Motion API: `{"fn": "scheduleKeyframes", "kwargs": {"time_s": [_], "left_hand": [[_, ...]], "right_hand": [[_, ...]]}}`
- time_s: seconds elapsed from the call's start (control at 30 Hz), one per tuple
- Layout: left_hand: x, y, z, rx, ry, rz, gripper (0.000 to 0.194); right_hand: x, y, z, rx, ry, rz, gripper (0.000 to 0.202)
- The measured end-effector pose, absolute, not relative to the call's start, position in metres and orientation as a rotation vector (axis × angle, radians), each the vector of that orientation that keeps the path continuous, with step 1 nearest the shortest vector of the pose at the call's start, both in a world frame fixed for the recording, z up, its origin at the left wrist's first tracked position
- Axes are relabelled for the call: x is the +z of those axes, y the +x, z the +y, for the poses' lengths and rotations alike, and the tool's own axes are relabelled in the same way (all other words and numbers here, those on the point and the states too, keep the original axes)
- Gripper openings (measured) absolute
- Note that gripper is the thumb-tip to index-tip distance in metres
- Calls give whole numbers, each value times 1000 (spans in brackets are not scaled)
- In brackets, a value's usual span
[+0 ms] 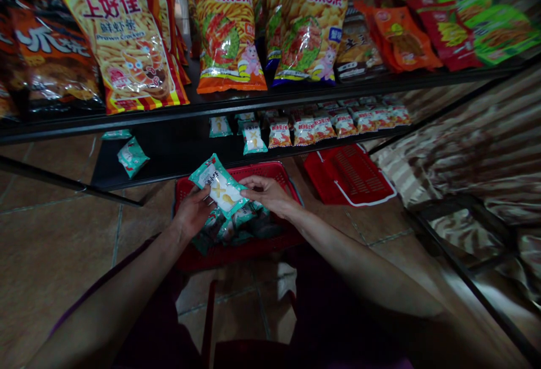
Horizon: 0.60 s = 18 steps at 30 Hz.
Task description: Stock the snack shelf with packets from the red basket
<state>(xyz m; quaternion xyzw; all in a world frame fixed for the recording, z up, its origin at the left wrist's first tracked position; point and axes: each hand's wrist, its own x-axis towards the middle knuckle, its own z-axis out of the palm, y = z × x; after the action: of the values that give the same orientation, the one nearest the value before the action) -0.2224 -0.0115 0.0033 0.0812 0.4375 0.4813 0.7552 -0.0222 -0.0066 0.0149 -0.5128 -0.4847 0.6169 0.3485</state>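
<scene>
"Head view, then: where do we have the green-and-white packet (220, 186)?"

"Between our left hand (194, 208) and our right hand (268, 193), tilted, printed face toward us, above the red basket (240, 257). Our left fingers pinch its left side, our right fingers its right edge; both sets are closed down to the packet's thickness."

"How near are its corners to anything?"

"From our viewpoint the top corner overlaps the front edge of the lower shelf (169, 152); we cannot tell how wide the gap is. Below our hands, more green packets (243, 217) lie inside the basket, and our forearms cross its left and right sides."

"And our room beyond?"

"On that shelf, black surface runs between the loose packet (132, 156) at left and the small packets (310, 127) at centre. We see the upper shelf's edge (203, 104) above. Rightward, tiled floor (147, 219) separates our basket from the second basket (349, 174)."
</scene>
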Motion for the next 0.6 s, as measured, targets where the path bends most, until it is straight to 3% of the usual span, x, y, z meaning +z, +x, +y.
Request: {"fn": "scheduleKeyframes", "kwargs": {"time_s": [0.43, 0.6], "left_hand": [[6, -213, -3, 1059, 10, 1170, 5], [-2, -208, -6, 1003, -12, 1232, 8]], "right_hand": [[8, -42, -20, 1882, -1329, -581, 35], [16, -48, -24, 1941, -1237, -473, 35]]}}
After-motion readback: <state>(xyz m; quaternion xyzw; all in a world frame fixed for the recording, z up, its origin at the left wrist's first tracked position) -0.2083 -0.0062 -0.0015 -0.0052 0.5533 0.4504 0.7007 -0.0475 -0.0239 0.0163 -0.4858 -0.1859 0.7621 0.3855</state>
